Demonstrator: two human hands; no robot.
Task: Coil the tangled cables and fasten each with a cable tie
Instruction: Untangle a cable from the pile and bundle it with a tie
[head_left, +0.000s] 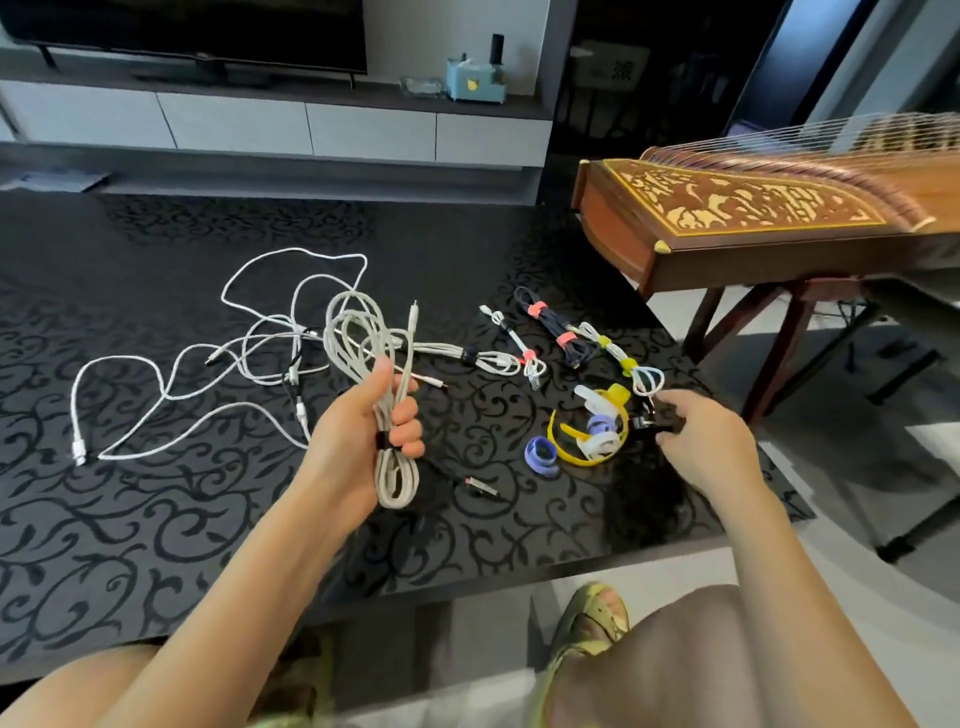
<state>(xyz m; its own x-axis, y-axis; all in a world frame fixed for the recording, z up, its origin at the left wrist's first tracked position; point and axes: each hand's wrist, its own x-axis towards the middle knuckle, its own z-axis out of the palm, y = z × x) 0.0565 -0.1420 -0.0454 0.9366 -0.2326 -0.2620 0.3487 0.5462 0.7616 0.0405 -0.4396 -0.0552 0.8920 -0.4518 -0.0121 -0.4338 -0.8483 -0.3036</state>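
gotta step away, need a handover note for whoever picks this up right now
Left hand: grips a coiled white cable.
Right hand: pinches what looks like a black tie at the tie pile.
Done: several tied bundles lie on the rug behind the pile.
Left: fasten the held coil, then untangle, coil and tie the loose white cables.

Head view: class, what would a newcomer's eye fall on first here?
The left hand gripping a coiled white cable at centre, with loose white cables sprawled on the dark rug to its left. At right, the right hand pinches a black tie beside bright ties; a carved wooden zither stands behind.
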